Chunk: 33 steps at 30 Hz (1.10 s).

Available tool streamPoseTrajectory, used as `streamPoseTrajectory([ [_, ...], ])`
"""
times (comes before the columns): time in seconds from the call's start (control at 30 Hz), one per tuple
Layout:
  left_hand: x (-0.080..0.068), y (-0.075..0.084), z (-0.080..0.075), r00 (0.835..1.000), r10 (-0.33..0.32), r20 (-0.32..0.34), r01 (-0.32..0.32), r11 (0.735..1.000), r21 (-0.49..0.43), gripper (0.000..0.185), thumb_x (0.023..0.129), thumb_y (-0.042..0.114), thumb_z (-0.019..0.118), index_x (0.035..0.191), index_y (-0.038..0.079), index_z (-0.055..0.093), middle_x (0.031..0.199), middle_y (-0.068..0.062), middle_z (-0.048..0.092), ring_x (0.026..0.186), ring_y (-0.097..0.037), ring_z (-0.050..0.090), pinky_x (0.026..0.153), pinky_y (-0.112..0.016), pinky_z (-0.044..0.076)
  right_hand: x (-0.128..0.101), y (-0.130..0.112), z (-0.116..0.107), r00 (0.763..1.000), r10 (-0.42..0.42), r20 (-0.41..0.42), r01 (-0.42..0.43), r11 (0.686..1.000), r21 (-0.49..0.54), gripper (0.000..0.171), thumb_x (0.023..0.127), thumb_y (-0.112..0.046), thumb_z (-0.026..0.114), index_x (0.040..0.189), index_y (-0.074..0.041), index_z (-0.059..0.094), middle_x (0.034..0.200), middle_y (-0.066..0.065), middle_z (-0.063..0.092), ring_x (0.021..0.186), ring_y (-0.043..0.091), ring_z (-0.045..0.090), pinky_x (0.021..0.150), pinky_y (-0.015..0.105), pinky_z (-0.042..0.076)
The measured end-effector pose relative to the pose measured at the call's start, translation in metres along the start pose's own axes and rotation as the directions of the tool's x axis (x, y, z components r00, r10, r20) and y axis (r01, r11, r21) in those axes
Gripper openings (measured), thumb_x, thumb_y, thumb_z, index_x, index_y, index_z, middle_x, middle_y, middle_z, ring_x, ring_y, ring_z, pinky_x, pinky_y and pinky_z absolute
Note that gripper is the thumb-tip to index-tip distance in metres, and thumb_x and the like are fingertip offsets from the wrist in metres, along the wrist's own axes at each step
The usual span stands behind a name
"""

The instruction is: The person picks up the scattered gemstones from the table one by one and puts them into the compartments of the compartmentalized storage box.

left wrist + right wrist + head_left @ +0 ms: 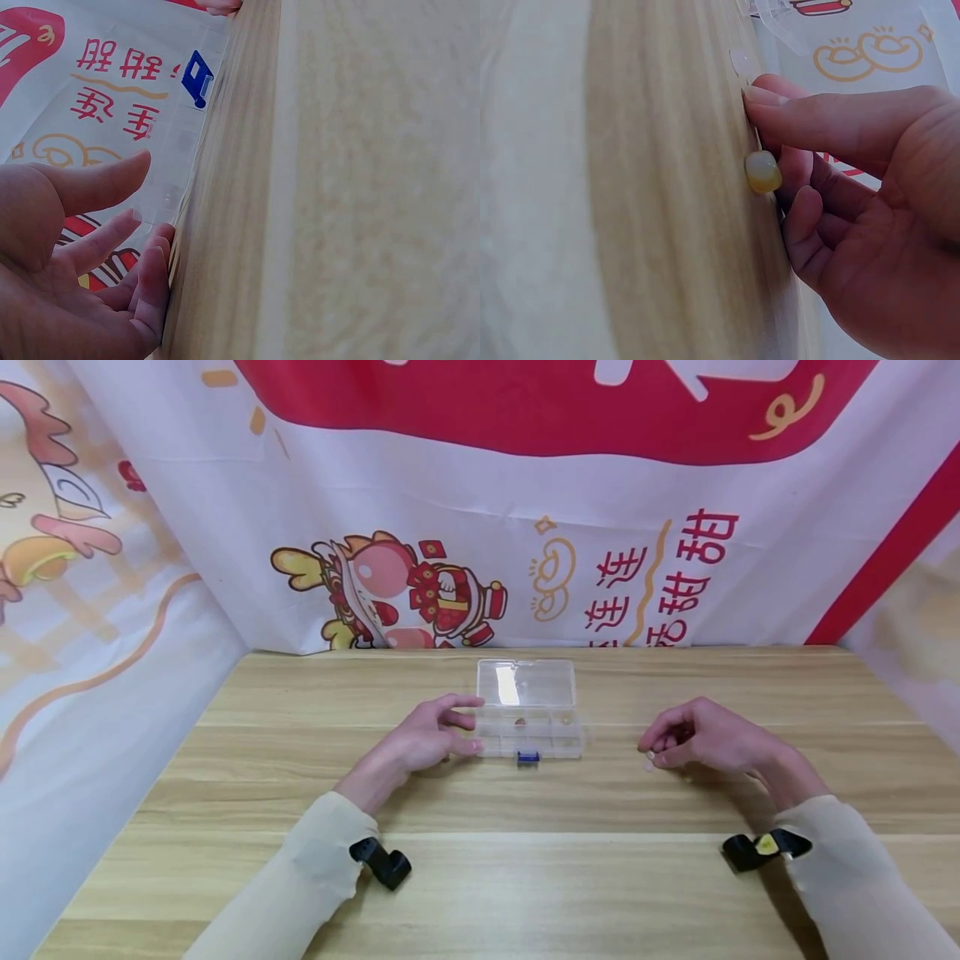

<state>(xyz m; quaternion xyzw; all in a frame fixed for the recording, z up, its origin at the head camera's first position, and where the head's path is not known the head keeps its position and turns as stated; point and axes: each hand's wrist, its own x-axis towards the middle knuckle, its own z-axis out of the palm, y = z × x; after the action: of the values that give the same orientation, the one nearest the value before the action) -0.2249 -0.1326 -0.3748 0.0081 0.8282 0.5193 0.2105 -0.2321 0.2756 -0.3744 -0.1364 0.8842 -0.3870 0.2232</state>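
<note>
Box: a clear plastic box [561,746] divided into compartments sits toward the surface's far edge, roughly midway between its left and right edges.
Lid: clear too [543,685], swung back toward the far edge, a bright glare on it.
Latch: blue [528,757], at the middle of the box's near side.
Inside: a small reddish piece [521,722] and a yellowish one [566,719], both in the far row; they're too small for me to make out better.
Left hand: the left hand [427,737] is at the box's left end, thumb and index finger spread apart, their tips against it; it isn't clenched.
Right hand: well apart from the box, on the side of the surface's right edge, the right hand [703,737] is low over the wood with its fingers bent in, thumb and index tips together. Whether something is pinched there, I can't tell.
Pale piece: whitish [740,61], just beside those fingertips.
Bead: a rounded white-and-yellow bead [763,172] lies under the right hand.
Surface: light wood-grain [562,877], reaching back to the cloth.
Sleeves: cream, each with a black wrist device, the left one [381,862] and the right one [765,849].
Cloth: white [450,485], hung behind the far edge, printed with a cartoon figure [382,581] and red characters [697,552].
</note>
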Motion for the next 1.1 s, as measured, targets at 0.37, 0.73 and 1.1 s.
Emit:
streamPoseTrajectory([
  [0.37,-0.002,0.000,-0.001,1.000,-0.001,-0.011,0.001,1.000,0.006,0.062,0.094,0.017,0.080,0.150,0.032,0.058,0.142,-0.006,0.062,0.119,-0.026,0.056,0.083,-0.030,0.049,0.001,-0.003,0.002,1.000,-0.007,-0.011,0.007,1.000,-0.024,0.019,0.095,-0.011,0.077,0.114,-0.009,0.080,0.101,0.008,0.073,0.089,0.019,0.059,0.075,0.025,0.052],
  [0.73,0.001,0.002,0.006,1.000,-0.002,-0.012,0.002,1.000,-0.011,0.063,0.093,0.014,0.081,0.149,0.034,0.059,0.139,-0.005,0.064,0.118,-0.026,0.058,0.083,-0.030,0.050,-0.002,0.000,-0.001,0.997,0.052,-0.060,-0.058,0.994,-0.094,0.019,0.102,-0.026,0.072,0.117,-0.019,0.081,0.118,0.004,0.077,0.103,0.025,0.055,0.081,0.031,0.046],
  [1.1,-0.001,0.002,0.004,1.000,-0.020,-0.023,0.020,1.000,-0.008,0.061,0.094,0.017,0.081,0.148,0.035,0.060,0.138,-0.003,0.064,0.117,-0.026,0.058,0.083,-0.031,0.050,-0.003,-0.008,-0.002,0.994,0.027,-0.102,-0.026,1.000,0.011,0.020,0.106,-0.021,0.066,0.117,-0.010,0.077,0.109,0.009,0.076,0.094,0.021,0.064,0.077,0.029,0.055],
])
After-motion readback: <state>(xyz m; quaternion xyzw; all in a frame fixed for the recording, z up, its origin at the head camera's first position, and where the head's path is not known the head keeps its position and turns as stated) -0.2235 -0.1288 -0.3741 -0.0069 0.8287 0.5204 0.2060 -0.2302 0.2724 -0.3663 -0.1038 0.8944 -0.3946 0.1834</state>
